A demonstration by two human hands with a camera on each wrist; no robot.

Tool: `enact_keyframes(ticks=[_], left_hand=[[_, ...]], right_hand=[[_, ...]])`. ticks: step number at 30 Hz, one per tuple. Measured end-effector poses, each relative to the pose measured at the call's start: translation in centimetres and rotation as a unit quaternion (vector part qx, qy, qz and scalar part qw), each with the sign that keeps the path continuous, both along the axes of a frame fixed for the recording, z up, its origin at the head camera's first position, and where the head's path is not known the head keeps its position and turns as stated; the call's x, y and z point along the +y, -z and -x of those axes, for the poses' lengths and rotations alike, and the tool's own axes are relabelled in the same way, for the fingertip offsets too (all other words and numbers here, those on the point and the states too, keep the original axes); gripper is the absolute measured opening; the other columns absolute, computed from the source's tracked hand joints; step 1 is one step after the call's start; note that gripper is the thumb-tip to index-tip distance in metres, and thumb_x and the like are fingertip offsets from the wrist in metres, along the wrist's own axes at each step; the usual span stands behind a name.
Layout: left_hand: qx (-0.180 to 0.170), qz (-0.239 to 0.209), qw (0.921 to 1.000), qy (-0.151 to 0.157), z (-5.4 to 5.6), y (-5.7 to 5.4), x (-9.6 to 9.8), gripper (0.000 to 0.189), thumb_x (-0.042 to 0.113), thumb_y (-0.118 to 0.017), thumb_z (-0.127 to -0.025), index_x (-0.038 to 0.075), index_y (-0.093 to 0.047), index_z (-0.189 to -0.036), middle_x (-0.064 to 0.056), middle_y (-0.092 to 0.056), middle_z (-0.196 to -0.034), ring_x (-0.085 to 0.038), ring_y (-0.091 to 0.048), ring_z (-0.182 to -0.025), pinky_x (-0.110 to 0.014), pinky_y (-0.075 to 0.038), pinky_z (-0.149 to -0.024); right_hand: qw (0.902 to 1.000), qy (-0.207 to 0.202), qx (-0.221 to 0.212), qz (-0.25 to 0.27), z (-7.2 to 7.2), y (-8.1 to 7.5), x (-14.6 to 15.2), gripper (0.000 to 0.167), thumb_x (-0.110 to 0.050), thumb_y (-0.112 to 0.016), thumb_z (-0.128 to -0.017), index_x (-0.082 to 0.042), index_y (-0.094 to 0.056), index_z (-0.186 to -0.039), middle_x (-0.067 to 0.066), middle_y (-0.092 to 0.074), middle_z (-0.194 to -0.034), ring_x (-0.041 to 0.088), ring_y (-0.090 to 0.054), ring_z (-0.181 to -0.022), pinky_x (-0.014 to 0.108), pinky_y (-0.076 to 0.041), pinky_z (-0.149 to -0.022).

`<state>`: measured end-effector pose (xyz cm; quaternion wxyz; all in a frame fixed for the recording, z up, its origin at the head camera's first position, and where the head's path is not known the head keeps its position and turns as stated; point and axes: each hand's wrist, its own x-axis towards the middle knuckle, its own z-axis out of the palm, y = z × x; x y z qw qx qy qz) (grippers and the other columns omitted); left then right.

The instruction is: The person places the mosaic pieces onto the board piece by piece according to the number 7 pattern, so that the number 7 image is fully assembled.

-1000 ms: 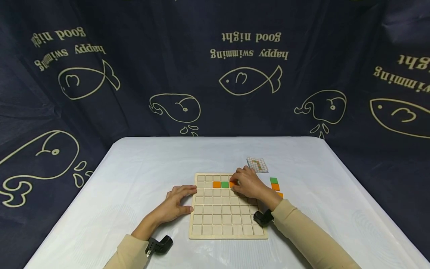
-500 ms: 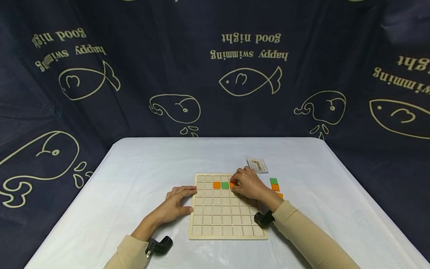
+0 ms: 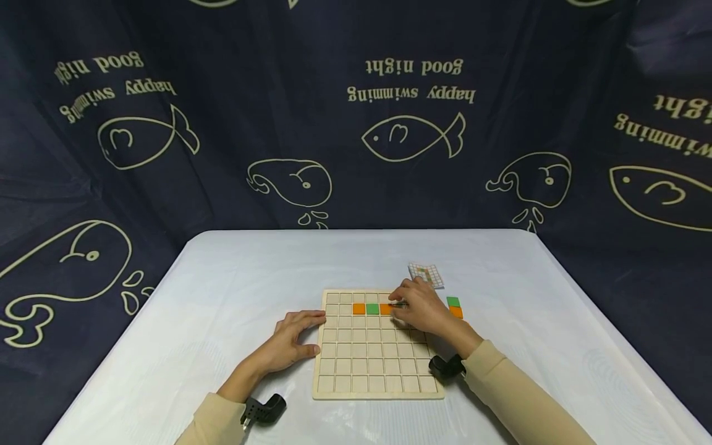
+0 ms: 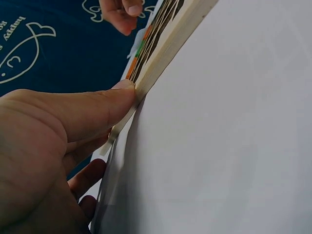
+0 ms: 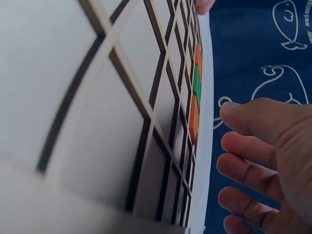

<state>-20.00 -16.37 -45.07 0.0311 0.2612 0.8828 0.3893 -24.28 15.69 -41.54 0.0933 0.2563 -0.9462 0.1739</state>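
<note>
A pale wooden grid board [image 3: 351, 368] lies flat, with an orange tile [image 3: 358, 308], a green tile [image 3: 372, 309] and another orange tile [image 3: 385, 309] side by side in a row near its far edge. My left hand [image 3: 286, 342] touches the board's left edge with thumb and fingertips; in the left wrist view the thumb lies against the wooden side. Just right of the second orange tile hovers my right hand [image 3: 425, 307], fingers loosely bent. The right wrist view shows nothing between those fingers, which stand apart from the tiles.
A small printed pattern card [image 3: 434, 277] lies behind the right hand. To the right of the board, a loose green tile [image 3: 453, 301] and an orange tile [image 3: 456, 313] lie on the white-covered table [image 3: 267, 266]. A dark patterned curtain [image 3: 233, 198] hangs behind.
The right hand has let go of the right-hand orange tile, which stays in its row, and shifted slightly right. Its forearm now covers the nearest loose orange tile. The left hand stays put.
</note>
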Motion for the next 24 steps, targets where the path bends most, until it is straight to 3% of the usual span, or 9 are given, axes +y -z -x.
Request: enact_keyframes(ticks=[8,16,24], left_hand=[[0.003,0.001,1.0000,0.000,0.0,0.1,0.0,0.056,0.020,-0.071,-0.081,0.008,-0.053,-0.133,-0.005,-0.044,-0.145,-0.029,-0.031,-0.132,-0.048,-0.018,-0.100],[0.003,0.000,1.0000,0.000,0.0,0.1,-0.1,0.057,0.021,-0.071,-0.081,0.009,-0.053,-0.133,-0.005,-0.043,-0.145,-0.029,-0.031,-0.132,-0.050,-0.018,-0.101],[0.004,0.003,1.0000,-0.002,0.0,0.2,-0.1,0.056,0.021,-0.071,-0.081,0.009,-0.053,-0.133,-0.004,-0.044,-0.145,-0.028,-0.032,-0.132,-0.050,-0.018,-0.101]], right_hand=[[0.9995,0.021,0.009,0.020,-0.6,0.0,1.6,0.025,-0.023,-0.074,-0.080,-0.011,-0.071,-0.102,0.002,-0.063,-0.094,0.024,-0.050,-0.092,0.048,-0.037,-0.084],[0.9985,0.049,0.000,0.025,-1.2,-0.1,3.4,0.025,-0.024,-0.074,-0.080,-0.011,-0.071,-0.101,0.000,-0.063,-0.096,0.017,-0.045,-0.086,0.035,-0.031,-0.075],[0.9975,0.065,0.012,0.026,-1.9,0.0,5.2,0.026,-0.023,-0.075,-0.078,-0.011,-0.071,-0.101,0.001,-0.065,-0.096,0.019,-0.047,-0.087,0.036,-0.030,-0.074]])
